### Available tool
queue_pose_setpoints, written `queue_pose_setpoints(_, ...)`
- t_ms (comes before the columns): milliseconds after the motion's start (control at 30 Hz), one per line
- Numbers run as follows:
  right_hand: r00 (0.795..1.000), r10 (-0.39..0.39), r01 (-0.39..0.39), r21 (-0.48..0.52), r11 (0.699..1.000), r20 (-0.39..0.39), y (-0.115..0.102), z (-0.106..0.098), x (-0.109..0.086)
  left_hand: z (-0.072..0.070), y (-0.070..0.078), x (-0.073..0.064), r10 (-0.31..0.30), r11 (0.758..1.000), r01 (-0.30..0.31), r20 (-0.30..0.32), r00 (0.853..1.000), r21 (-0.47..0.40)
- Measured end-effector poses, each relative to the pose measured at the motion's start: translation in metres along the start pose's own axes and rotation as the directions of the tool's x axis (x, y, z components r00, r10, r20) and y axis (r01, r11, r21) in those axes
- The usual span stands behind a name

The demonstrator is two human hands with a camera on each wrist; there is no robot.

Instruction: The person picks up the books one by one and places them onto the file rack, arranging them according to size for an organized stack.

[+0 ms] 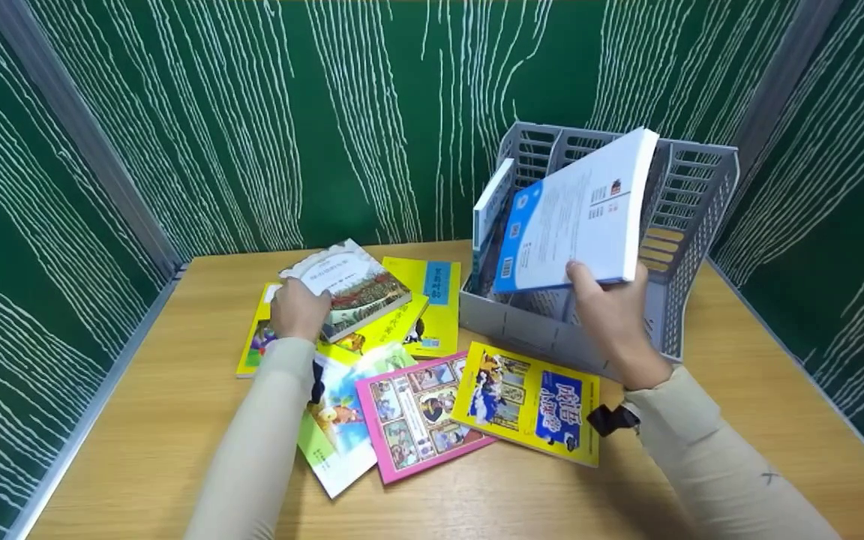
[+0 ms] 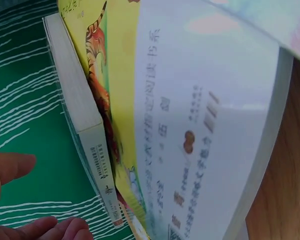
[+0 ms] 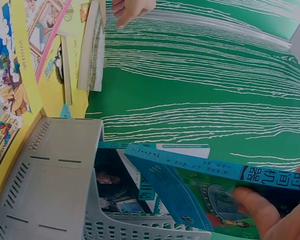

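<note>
In the head view, our right hand [image 1: 612, 307] is gripping the white-and-blue book [image 1: 574, 217], thumb on its back cover, and is holding it tilted over the gray rack [image 1: 514, 322]. We are judging that this slant could make its lower edge catch on the thin book [image 1: 492, 206] standing inside the rack's left end. Left of the rack, our left hand [image 1: 301, 307] is hovering at the landscape-covered book [image 1: 349, 292], which could slide because it is resting on overlapping covers. We are counting one rack, one held book, one book standing in it, and seven lying left of or before it, including the pink book [image 1: 424, 420].

In the left wrist view, our left thumb and fingers are spreading loosely around nothing; we cannot tell whether the hand is touching a book elsewhere.

In the right wrist view, our right fingers are pressing the held book's illustrated cover beside the rack's opening; a loosening grip could drop it askew.
</note>
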State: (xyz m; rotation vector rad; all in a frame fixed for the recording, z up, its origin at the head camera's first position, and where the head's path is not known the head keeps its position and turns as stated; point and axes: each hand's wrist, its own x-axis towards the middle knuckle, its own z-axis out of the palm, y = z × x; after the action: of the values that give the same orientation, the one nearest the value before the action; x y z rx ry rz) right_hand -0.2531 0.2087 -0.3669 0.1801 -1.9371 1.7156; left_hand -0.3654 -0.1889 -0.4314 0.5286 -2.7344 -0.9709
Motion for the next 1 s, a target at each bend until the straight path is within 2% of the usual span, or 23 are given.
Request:
queue_pose_setpoints(133, 1.000, -0.008, 0.008, 0.002, 1.000, -0.003, 0.007, 0.004, 0.001, 0.004, -0.001, -0.002, -0.029, 1.000, 0.029, 0.015, 0.999, -0.004)
queue_pose_setpoints(300, 1.000, -0.012, 0.012, -0.019, 1.000, 0.007, 0.014, 0.008, 0.001, 0.009, -0.003, -0.003, -0.033, 0.999, 0.033, 0.059, 0.998, 0.007)
queue_pose_setpoints(433, 0.999, -0.011, 0.012, -0.032, 0.999, 0.032, 0.020, 0.012, 0.000, 0.012, -0.004, -0.002, -0.037, 0.998, 0.031, 0.102, 0.994, 0.059)
queue_pose_setpoints(667, 0.998, -0.048, 0.050, -0.058, 0.997, 0.032, 0.029, 0.019, 0.002, 0.019, -0.003, -0.002, -0.107, 0.987, 0.080, 0.194, 0.975, 0.140)
queue_pose_setpoints(1000, 0.997, -0.056, 0.057, -0.022, 0.998, 0.043, 0.040, 0.028, 0.002, 0.024, 0.000, -0.004, -0.180, 0.968, 0.131, 0.225, 0.958, 0.215)
